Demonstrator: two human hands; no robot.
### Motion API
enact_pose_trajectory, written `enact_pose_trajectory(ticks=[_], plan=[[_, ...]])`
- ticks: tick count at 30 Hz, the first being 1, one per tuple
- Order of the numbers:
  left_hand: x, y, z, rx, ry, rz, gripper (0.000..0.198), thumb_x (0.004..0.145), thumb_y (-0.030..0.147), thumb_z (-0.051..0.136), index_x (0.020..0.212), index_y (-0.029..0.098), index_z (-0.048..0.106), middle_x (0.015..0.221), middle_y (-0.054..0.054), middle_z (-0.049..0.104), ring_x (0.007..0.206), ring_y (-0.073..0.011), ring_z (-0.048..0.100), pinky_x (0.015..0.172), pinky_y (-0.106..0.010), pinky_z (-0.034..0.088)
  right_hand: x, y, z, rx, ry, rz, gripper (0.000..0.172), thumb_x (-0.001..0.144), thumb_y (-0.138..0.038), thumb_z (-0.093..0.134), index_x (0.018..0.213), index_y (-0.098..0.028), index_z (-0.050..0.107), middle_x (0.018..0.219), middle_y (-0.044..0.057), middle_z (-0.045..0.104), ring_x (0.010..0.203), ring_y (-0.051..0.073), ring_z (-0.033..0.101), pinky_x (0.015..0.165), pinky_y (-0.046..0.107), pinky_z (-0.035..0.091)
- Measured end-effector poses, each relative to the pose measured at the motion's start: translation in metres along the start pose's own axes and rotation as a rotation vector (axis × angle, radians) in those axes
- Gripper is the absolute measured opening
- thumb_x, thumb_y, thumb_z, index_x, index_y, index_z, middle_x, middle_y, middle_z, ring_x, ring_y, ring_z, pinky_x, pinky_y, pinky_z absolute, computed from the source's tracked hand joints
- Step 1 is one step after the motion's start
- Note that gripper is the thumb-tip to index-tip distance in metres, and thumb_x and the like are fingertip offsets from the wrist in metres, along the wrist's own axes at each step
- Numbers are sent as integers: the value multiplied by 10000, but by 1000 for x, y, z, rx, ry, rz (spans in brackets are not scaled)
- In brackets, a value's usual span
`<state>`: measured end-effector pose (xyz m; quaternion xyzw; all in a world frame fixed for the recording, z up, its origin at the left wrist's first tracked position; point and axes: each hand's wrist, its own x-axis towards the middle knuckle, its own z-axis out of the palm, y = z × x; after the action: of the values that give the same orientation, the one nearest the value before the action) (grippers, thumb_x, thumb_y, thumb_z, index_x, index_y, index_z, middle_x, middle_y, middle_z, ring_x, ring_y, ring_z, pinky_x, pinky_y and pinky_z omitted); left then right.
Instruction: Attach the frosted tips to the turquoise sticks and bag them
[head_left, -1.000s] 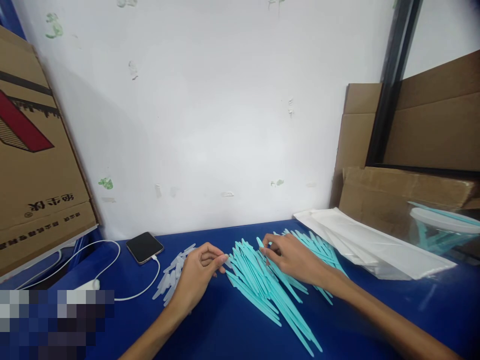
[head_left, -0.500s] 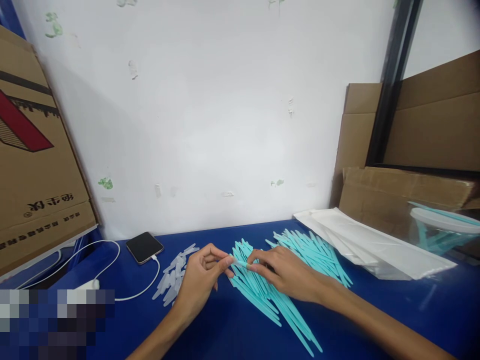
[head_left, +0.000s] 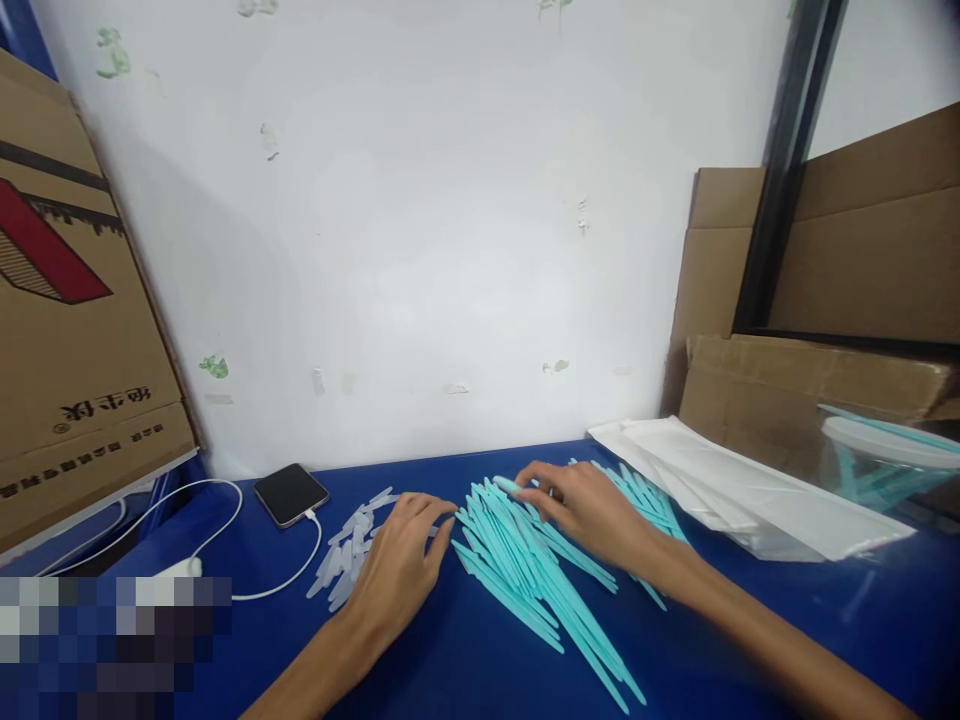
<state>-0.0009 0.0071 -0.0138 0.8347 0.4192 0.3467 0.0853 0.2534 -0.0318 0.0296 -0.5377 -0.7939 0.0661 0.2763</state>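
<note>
My right hand (head_left: pixel 574 500) pinches a slim teal stick (head_left: pixel 508 485) between thumb and fingers; its pale, rounded end pokes out to the left, over the far end of a heap of similar teal sticks (head_left: pixel 510 550). More teal sticks (head_left: pixel 649 505) lie behind and below that wrist, partly hidden. My left hand (head_left: pixel 405 550) hovers at the left edge of the heap, thumb and forefinger apart with nothing visible between them. Just left of it, small translucent caps (head_left: pixel 349 555) form a loose pile, partly covered by the hand.
A phone (head_left: pixel 291 494) with a white charging cable (head_left: pixel 319 550) lies on the blue table to the left. White plastic bags (head_left: pixel 720 480) are stacked at right. Beyond stand a clear tub (head_left: pixel 885 460) holding teal sticks and cardboard boxes (head_left: pixel 795 385). A large carton (head_left: pixel 90 330) stands left.
My hands, which met over the heap around one small piece, have parted. The right moved up and right with a teal stick; the left let go and its fingers spread.
</note>
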Motion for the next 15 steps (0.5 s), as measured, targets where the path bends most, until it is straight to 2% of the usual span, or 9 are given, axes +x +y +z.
enact_pose_trajectory(ticks=[2,6,9,15], plan=[[-1,-10,1,140,-14,31,296,961,320,474,1111,215,707,1149,-93,685,1139,-294,577,999,-473,460,4,13,-6,-68,70,77,332,1012,-462,397,1089,-231,622,728,4,707,598,173,621,561,258,348],[-3,-19,3,292,-53,-6,351,964,325,448,1185,199,691,1242,-128,632,1216,-334,525,1005,-517,454,7,29,-11,-175,122,188,300,1023,-409,339,1058,-216,567,745,24,689,620,192,612,546,273,313],[-4,-15,1,334,-118,-25,371,968,310,429,1199,171,684,1198,-147,624,1162,-331,537,970,-507,469,5,27,-10,-205,128,214,392,1034,-460,277,1033,-208,578,767,49,686,679,212,629,574,282,324],[-4,-14,0,367,-228,-41,321,967,223,422,1098,201,713,1042,-122,640,1037,-299,566,857,-434,497,4,20,-7,-177,78,208,615,1026,-546,209,727,-218,634,697,58,678,645,215,621,612,295,354]])
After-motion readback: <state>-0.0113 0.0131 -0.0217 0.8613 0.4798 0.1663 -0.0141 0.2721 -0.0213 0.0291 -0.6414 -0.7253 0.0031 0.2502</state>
